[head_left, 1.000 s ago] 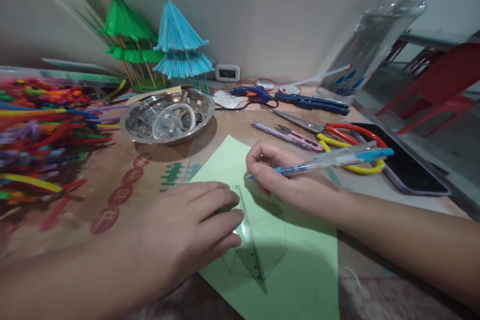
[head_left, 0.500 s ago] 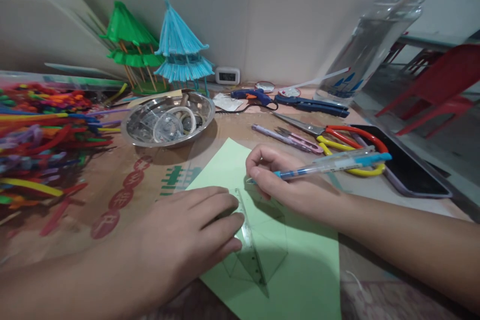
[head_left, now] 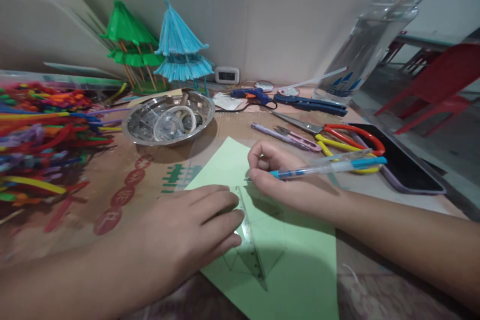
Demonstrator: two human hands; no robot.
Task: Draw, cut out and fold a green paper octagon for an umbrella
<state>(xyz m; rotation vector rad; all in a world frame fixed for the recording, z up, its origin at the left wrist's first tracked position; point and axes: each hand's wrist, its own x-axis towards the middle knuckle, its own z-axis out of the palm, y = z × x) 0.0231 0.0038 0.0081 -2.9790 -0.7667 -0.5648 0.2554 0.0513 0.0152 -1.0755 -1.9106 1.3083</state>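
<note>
Light green paper (head_left: pixel 307 280) lies on the table, with thin straight lines drawn on it. My left hand (head_left: pixel 202 220) lies over a clear plastic ruler (head_left: pixel 252 245), its fingertips pressing the ruler flat against the paper. The ruler's near end comes to a point; its left part is hidden under my fingers. A pen (head_left: pixel 326 167) with a clear barrel and blue ends is pinched in my right hand (head_left: pixel 273 167). Its tip is close to the paper near the ruler's far end; whether it touches I cannot tell.
Colourful pipe cleaners (head_left: pixel 41 145) heap at the left. Behind stand a metal bowl (head_left: pixel 131 135), green (head_left: pixel 127 25) and blue (head_left: pixel 182 35) pagoda-like models, a small clock (head_left: pixel 227 75) and a glue gun (head_left: pixel 251 94). At right lie scissors (head_left: pixel 337 135), thread snips (head_left: pixel 303 141), a phone (head_left: pixel 408 165) and a bottle (head_left: pixel 360 45).
My right hand and the pen have shifted very slightly, with the tip a little farther left. My left hand stays on the ruler. The view has moved a touch.
</note>
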